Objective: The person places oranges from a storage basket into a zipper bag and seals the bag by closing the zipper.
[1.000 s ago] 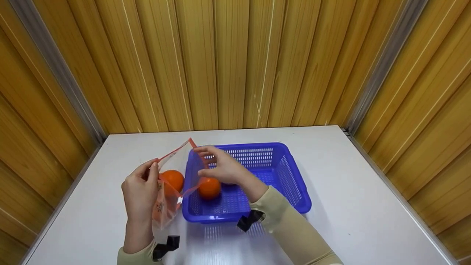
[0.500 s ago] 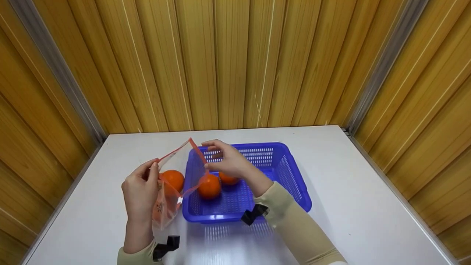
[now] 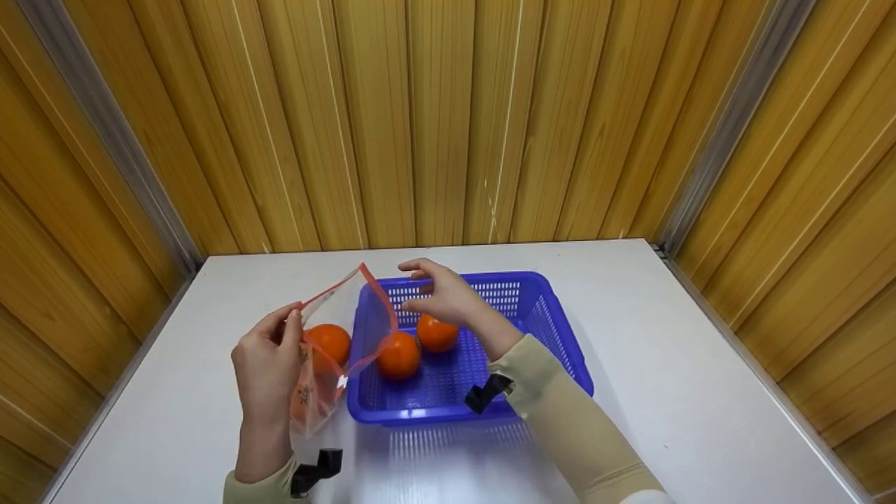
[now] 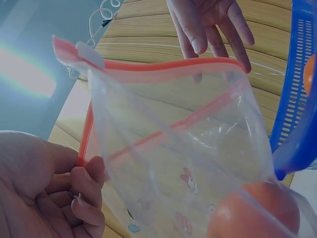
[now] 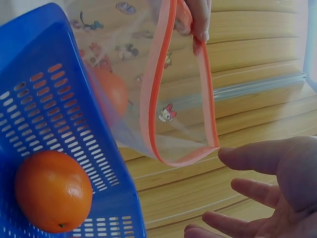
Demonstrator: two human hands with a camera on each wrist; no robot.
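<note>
My left hand (image 3: pixel 269 357) pinches the orange-red rim of a clear zip bag (image 4: pixel 188 134) printed with small cartoon figures. The bag's mouth gapes wide, and a white slider (image 3: pixel 342 381) sits on its zip. Through the film an orange (image 4: pixel 252 210) shows in the lower part; whether others lie under it I cannot tell. Over the blue basket (image 3: pixel 560 336), just right of the bag's mouth, my right hand (image 3: pixel 448 297) holds nothing, fingers spread and apart from the rim. Two oranges lie in the basket: one (image 3: pixel 397 355) partly behind the bag's edge, another (image 3: pixel 437 332) below my right hand.
The basket stands on a white table (image 3: pixel 672 392), close to the bag's right side. Wood-patterned panels (image 3: pixel 434 126) rise behind the table and along both sides. In the left wrist view a white cable (image 4: pixel 101 20) hangs at the top.
My right hand has drawn away from the bag's rim to the right and slightly up, bringing the second orange in the basket into sight. My left hand and the bag have stayed nearly still.
</note>
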